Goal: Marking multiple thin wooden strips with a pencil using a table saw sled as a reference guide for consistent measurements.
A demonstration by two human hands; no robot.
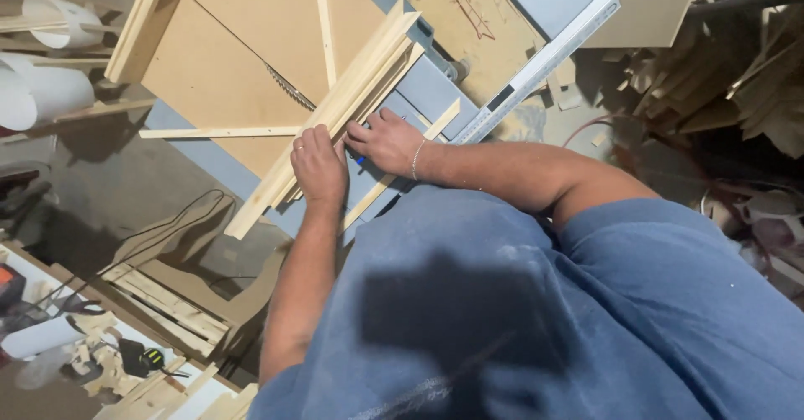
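Observation:
A bundle of long pale wooden strips (360,72) lies diagonally across a plywood saw sled (226,60), and a saw blade (289,89) pokes up through the sled's slot. My left hand (318,167), with a ring on one finger, presses down on the near end of the strips. My right hand (387,141), with a thin bracelet at the wrist, touches the same strips right beside it. A small blue pen (358,161) shows under its thumb. The two hands almost touch.
A metal ruler fence (544,51) runs along the grey saw table (435,89). White rolls (50,60) lie at the far left, offcuts are piled at the right (737,93), and a wooden pallet (167,303) and a cable are on the floor lower left.

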